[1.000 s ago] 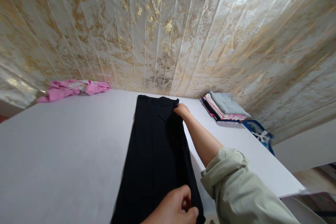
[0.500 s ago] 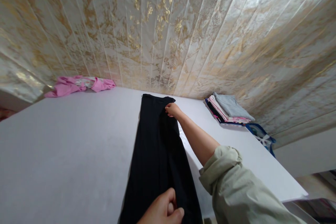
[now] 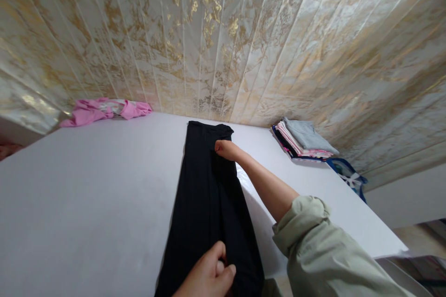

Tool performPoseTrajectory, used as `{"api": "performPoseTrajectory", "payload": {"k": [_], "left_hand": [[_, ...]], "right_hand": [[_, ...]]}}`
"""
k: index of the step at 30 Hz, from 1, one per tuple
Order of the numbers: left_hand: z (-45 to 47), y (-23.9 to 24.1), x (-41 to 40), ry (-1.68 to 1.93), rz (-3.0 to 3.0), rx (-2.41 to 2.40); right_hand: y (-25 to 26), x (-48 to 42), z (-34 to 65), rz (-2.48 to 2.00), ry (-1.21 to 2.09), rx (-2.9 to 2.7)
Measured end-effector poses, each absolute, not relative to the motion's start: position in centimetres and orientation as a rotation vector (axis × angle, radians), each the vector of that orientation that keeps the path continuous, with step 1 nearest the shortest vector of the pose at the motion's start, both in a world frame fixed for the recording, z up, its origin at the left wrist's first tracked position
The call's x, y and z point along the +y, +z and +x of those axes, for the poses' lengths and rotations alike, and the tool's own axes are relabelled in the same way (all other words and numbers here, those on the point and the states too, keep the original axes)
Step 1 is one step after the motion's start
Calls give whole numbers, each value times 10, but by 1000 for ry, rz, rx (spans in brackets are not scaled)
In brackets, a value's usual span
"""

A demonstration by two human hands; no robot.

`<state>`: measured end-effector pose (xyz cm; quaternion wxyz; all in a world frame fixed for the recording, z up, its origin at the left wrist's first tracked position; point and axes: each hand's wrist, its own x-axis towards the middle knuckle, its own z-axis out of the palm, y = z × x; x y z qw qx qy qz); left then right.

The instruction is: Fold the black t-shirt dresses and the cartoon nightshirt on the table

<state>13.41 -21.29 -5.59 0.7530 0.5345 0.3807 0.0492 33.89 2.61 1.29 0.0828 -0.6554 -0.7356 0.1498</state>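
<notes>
Lengthwise, a black garment [image 3: 195, 185] lies over a white table [image 3: 87, 204], its far end near the gold-patterned wall covering [image 3: 191, 55]. I see my right hand [image 3: 227, 149], the green-sleeved arm stretched out, closed on the cloth near that far end. My left hand [image 3: 209, 271], low in view, pinches a fold closer to me. A crumpled pink cloth [image 3: 92, 113] sits far left; a folded clothes stack [image 3: 303, 139], grey on top, sits far right.
</notes>
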Motion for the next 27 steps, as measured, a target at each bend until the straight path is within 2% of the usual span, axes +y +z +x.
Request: {"api": "performPoseTrajectory", "payload": {"k": [8,13,17,22,27], "left_hand": [[113,-24,-222,235,1098,794],[99,-16,-228,320,1146,823],[95,-17,-231,291,1365,961],[94,-5,-236,208,1690,892],[91,6,-243,272,1814,932]], "right_hand": [[10,13,335,-1908,372,-2130],[31,-39,356,-1734,414,-2009],[47,-121,365,-1618,673,-1957],[48,-225,353,-1554,1077,-1901],[38,-278,334,-1613,1163,-1799]]}}
